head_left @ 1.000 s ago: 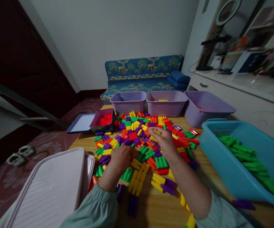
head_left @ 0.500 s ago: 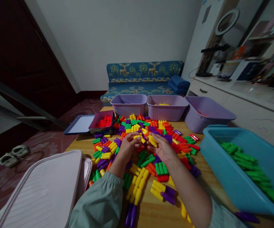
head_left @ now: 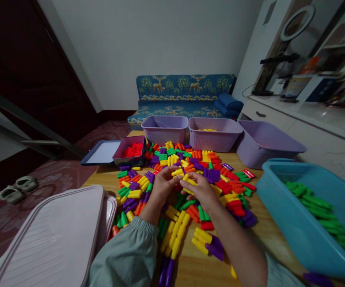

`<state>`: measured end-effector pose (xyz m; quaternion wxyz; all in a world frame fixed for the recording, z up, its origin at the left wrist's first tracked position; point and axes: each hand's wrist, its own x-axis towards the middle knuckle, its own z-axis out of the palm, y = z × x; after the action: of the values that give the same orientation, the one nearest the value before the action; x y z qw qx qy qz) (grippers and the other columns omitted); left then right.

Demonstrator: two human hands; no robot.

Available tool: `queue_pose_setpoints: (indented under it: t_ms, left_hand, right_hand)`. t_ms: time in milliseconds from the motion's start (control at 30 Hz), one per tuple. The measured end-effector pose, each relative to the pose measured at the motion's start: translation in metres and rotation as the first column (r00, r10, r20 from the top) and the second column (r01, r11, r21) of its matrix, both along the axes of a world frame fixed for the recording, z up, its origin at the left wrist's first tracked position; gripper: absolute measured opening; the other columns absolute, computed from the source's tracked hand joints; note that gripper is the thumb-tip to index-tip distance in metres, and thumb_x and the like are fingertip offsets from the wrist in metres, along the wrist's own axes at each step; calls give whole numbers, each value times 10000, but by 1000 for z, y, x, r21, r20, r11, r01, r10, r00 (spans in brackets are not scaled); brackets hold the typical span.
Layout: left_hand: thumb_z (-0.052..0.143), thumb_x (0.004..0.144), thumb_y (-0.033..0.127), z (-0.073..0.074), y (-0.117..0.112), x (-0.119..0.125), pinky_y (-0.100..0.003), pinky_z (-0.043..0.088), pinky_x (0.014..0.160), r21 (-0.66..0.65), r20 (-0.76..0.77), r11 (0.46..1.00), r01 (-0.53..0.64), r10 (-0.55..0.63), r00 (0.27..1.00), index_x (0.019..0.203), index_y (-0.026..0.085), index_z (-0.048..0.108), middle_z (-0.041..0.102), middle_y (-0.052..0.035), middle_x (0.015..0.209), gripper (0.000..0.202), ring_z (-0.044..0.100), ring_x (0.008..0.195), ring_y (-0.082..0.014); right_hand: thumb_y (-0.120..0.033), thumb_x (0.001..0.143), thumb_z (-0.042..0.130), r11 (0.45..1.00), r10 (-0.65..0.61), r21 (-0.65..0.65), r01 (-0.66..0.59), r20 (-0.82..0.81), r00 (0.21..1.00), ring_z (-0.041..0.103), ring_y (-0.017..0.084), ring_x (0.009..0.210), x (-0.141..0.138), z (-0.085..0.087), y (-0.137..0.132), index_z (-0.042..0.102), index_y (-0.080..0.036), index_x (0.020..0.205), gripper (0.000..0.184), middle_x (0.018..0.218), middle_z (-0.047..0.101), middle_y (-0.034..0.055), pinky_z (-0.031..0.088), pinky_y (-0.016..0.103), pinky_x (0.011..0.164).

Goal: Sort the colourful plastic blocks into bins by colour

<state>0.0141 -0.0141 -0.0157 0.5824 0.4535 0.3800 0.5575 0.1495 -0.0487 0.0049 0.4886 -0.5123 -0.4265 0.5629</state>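
Both hands are close together over a spread of coloured plastic building pieces. Between the fingers of my left hand is a yellow building piece. My right hand pinches another yellow building piece, its end turned toward the left hand. Whether the two pieces touch I cannot tell. Beneath and around them lie loose pieces in yellow, red, orange, green and purple. Nearer me is a joined yellow and purple strip, with a yellow and purple cluster to its right.
A blue bin with green pieces stands at right. Purple bins line the table's far side. A small box holds red pieces beside a flat lid. Pale lids lie at left. Behind stands a patterned sofa.
The hands have drawn closer together, and the right hand's yellow piece has turned and moved left toward the left hand's. The view has shifted slightly.
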Motion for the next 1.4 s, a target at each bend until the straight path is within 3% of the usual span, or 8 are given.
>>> queue_pose_setpoints:
  t_ms: [167, 333, 467, 633, 900, 1233, 1333, 1400]
  left_hand:
    - [824, 627, 362, -2, 5, 0, -291, 551, 725, -49, 80, 999, 14, -10, 997, 1074, 144, 656, 732, -61, 914, 525, 689, 746, -165]
    - [788, 677, 262, 1, 9, -1, -377, 480, 986, -64, 242, 997, 31, -15, 970, 1249, 167, 580, 672, -125, 1184, 616, 659, 1068, -238]
    - [775, 680, 233, 1, 6, 2, -390, 452, 1028, -65, 249, 993, 103, -84, 965, 1260, 175, 596, 622, -125, 1285, 610, 627, 1134, -258]
    - [796, 642, 287, -2, 3, 4, -383, 495, 971, -83, 163, 991, 109, -94, 982, 1214, 172, 651, 664, -106, 1226, 601, 645, 1088, -269]
    - [766, 673, 277, 7, 0, 3, -381, 484, 979, -12, -55, 996, 90, -90, 994, 1078, 169, 734, 706, -100, 1146, 421, 617, 1135, -292]
    - [676, 783, 289, -4, 4, 2, -419, 428, 1038, 141, -257, 986, 83, -45, 965, 1144, 183, 705, 685, -99, 1194, 378, 594, 1171, -285]
    - [621, 826, 268, -4, 4, 0, -398, 454, 1000, 252, -384, 967, 34, 68, 921, 1109, 191, 718, 701, -94, 1150, 309, 626, 1101, -257]
    - [592, 838, 232, -3, 4, -3, -390, 452, 991, 366, -492, 930, -14, 207, 846, 1074, 207, 728, 705, -89, 1107, 274, 627, 1067, -241]
  right_hand:
    - [-431, 662, 742, 999, -45, 24, 45, -29, 999, 598, 89, 483, 4, 2, 2, 607, -170, 893, 374, 736, 640, -19, 384, 138, 337]
    - [-400, 670, 734, 997, -81, -21, 79, -150, 985, 630, 93, 550, 7, 2, 5, 620, -186, 885, 324, 782, 665, -11, 434, 144, 399]
    - [-378, 666, 747, 996, -80, -52, 70, -237, 968, 656, 104, 608, 7, 1, 7, 632, -193, 876, 303, 815, 679, -1, 484, 158, 457]
    - [-380, 697, 737, 999, -34, -35, 24, -300, 953, 678, 115, 655, 7, -1, 8, 654, -197, 922, 302, 825, 689, 8, 513, 170, 523]
    - [-408, 729, 719, 1000, 12, -17, -17, -271, 962, 689, 125, 725, 8, -2, 5, 672, -205, 966, 316, 841, 702, 22, 503, 158, 549]
    - [-405, 682, 749, 997, -73, -16, 71, -300, 951, 667, 117, 666, 5, 1, 6, 685, -195, 958, 352, 894, 706, 32, 480, 162, 491]
    - [-390, 699, 744, 996, -92, -40, 83, -325, 941, 655, 106, 648, 8, 3, 7, 692, -197, 972, 339, 914, 709, 34, 465, 153, 464]
    - [-375, 726, 726, 992, -123, -65, 107, -344, 931, 653, 104, 642, 10, 6, 8, 695, -198, 966, 300, 911, 709, 31, 464, 152, 457]
